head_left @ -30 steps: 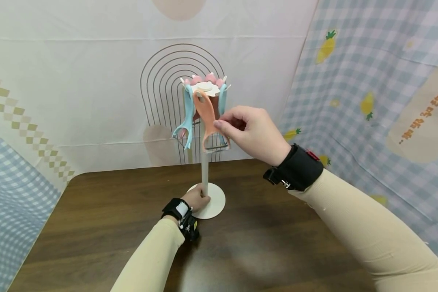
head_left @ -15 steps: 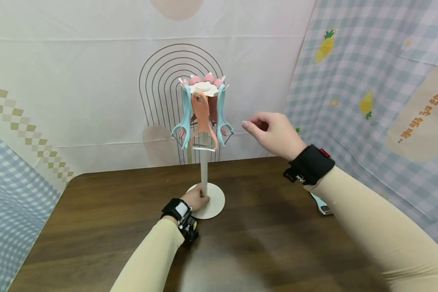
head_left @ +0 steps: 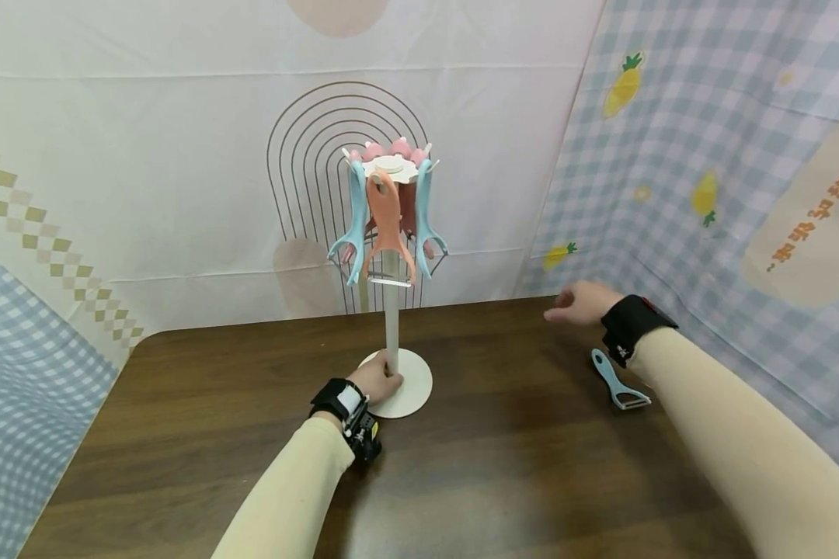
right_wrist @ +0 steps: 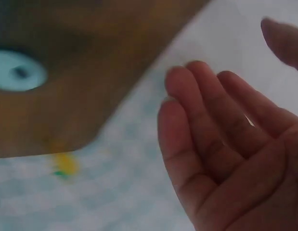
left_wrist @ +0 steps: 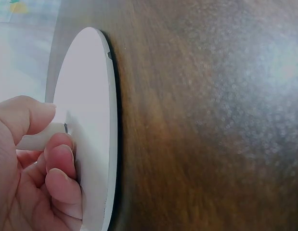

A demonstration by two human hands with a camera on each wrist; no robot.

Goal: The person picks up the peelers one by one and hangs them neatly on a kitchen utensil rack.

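**Peeler stand on the dark table, one hand on the pole, other hand free**

Head view: dark brown wooden table (head_left: pixel 252 435) with printed cloth hung behind it and down both sides, checked blue on the right. The rounded far-left corner and the back edge are in view, and there's plenty of bare wood in front of and to the left of the stand. The white metal stand with a round base (head_left: pixel 395 341) sits upright near the middle, long axis straight up. Peelers hang handle-up, blade-down from its top disc: an orange plastic peeler (head_left: pixel 388 229) faces the camera with light blue ones on either side. The left hand (head_left: pixel 377 380) is wrapped around the pole right at the base. The right hand (head_left: pixel 579 303) hovers over the far right part of the table, fingers relaxed, holding nothing. Just beside that wrist a light blue peeler lying flat (head_left: pixel 617 380) points handle away, blade toward the near right.

Left wrist view: fingers (left_wrist: pixel 59 159) and thumb curl round the pole where it meets the white disc; the rest is bare wood.

Right wrist view: blurry, open palm (right_wrist: pixel 235 159), fingers loosely straight, table edge and cloth behind.
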